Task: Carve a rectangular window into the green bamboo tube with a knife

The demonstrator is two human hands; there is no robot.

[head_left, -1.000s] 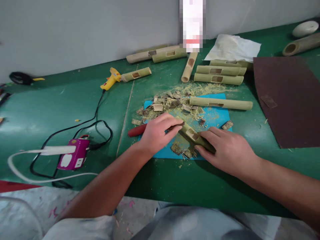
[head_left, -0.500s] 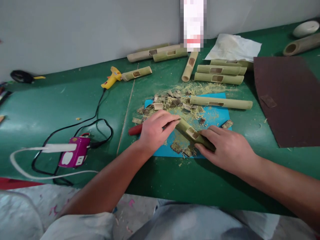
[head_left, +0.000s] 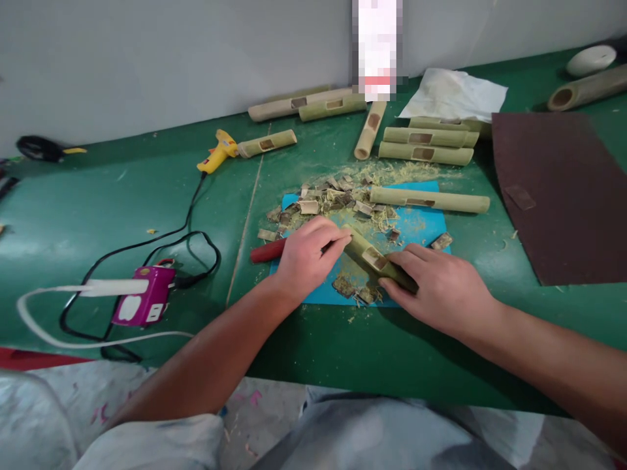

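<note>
I have a green tabletop (head_left: 122, 209) in front of me; a dark brown sheet (head_left: 563, 202) lies on its right, and a blue sheet (head_left: 432, 220) in the middle; a notched bamboo tube (head_left: 455, 201) rests partly over the blue one; my right hand (head_left: 448, 281) is wrapped round the near end of the working bamboo tube (head_left: 361, 245), which slants over the blue sheet; my left hand (head_left: 311, 254) is curled closed on a red-handled tool (head_left: 268, 251), fingertips pinched at that tube's far end, hiding the tool's tip; bamboo chips (head_left: 309, 207) lie heaped beyond.
</note>
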